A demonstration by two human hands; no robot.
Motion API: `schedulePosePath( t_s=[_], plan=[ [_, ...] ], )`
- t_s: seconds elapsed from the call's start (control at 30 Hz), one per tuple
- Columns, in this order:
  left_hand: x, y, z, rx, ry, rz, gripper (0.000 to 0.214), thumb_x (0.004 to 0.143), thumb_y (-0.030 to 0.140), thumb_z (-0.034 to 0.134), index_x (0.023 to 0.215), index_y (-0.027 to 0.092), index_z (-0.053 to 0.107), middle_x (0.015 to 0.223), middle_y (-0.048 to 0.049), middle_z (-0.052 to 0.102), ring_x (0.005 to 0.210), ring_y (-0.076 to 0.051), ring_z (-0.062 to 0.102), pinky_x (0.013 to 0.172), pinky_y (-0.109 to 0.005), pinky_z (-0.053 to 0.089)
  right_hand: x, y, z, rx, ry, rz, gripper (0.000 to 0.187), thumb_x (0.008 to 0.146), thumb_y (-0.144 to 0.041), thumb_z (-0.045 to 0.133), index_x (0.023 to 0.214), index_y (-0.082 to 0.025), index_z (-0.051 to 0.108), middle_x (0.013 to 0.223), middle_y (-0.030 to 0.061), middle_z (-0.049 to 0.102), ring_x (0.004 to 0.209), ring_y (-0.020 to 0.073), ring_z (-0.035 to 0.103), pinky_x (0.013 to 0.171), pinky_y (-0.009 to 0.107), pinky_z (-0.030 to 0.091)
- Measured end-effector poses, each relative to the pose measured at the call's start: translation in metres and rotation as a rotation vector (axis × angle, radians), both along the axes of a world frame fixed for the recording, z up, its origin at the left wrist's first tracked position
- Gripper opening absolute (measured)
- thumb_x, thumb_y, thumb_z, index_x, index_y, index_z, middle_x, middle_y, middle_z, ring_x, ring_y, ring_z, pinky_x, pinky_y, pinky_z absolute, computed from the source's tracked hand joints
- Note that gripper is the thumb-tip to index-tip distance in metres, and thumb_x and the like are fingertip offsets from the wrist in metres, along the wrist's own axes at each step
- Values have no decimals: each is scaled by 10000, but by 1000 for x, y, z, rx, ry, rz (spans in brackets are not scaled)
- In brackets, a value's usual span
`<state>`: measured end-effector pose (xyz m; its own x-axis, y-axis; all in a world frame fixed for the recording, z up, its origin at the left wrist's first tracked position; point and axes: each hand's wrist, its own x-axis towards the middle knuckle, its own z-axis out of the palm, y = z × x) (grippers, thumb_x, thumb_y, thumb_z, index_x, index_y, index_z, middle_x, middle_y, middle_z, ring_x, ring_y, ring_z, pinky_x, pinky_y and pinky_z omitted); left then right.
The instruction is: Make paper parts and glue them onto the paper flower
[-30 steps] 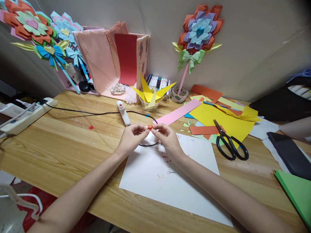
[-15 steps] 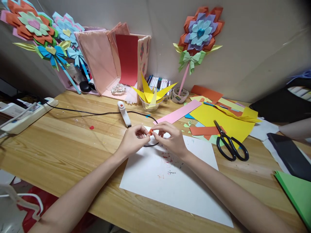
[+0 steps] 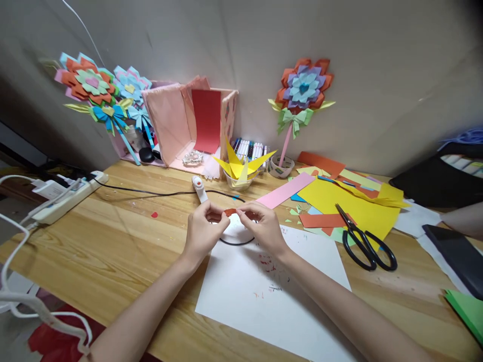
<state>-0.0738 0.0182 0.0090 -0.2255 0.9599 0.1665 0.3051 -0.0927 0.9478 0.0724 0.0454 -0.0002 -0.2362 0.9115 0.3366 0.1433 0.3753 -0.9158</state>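
My left grip [image 3: 205,229] pinches one end of the small red-orange paper [image 3: 230,212], between both grips; the white sheet [image 3: 279,306] below bears marks I cannot read. My right grip [image 3: 263,226] pinches the other end. Behind it, to the right, the tape roll [image 3: 281,167] has a label too small for me.

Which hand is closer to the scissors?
Right. The right hand is left of the scissors, at the right end of the little orange piece; the left hand is farther off, at that piece's left end.
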Motion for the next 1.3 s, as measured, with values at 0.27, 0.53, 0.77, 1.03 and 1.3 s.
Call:
schedulePosePath(
  t_s=[0.27, 0.53, 0.77, 1.03, 1.3],
  plan=[
    [-16, 1, 16, 233, 30, 254, 117, 702, 209, 617, 796, 154, 572, 744, -25, 643, 677, -126, 635, 645, -223, 527, -41, 13, 8, -81, 130, 14, 201, 800, -345, 558, 792, -164, 646, 820, 38, 604, 596, 116, 534, 539, 239, 453],
    [-63, 10, 30, 442, 312, 505, 69, 729, 220, 587, 769, 173, 556, 719, -3, 629, 658, -116, 627, 665, -223, 515, -89, 37, -21, 32, -190, -65, 440, 689, -342, 643, 1074, -164, 524, 1037, 101, 554, 903, 217, 545, 795, 346, 443],
    [-79, 15, 24, 177, 561, 569, 73, 743, 222, 534, 814, 213, 525, 768, -5, 653, 707, -146, 633, 662, -234, 458, -113, 52, -31, -45, -310, 14, 198, 795, -281, 480, 883, -139, 586, 799, 73, 621, 732, 204, 558, 668, 293, 394],
    [-76, 20, 17, -78, 700, 574, 70, 750, 249, 528, 820, 245, 524, 777, 19, 679, 707, -169, 633, 590, -244, 377, -56, 11, -21, -87, -142, 97, 266, 828, -361, 461, 853, -135, 599, 788, 60, 629, 721, 189, 573, 658, 275, 418],
    [-76, 21, 14, -126, 725, 525, 72, 746, 242, 532, 819, 241, 533, 787, 15, 680, 709, -168, 625, 578, -241, 357, -54, 7, -29, -81, -169, 156, 263, 812, -347, 458, 800, -127, 603, 696, 46, 603, 630, 172, 549, 574, 265, 413]
  ],
)
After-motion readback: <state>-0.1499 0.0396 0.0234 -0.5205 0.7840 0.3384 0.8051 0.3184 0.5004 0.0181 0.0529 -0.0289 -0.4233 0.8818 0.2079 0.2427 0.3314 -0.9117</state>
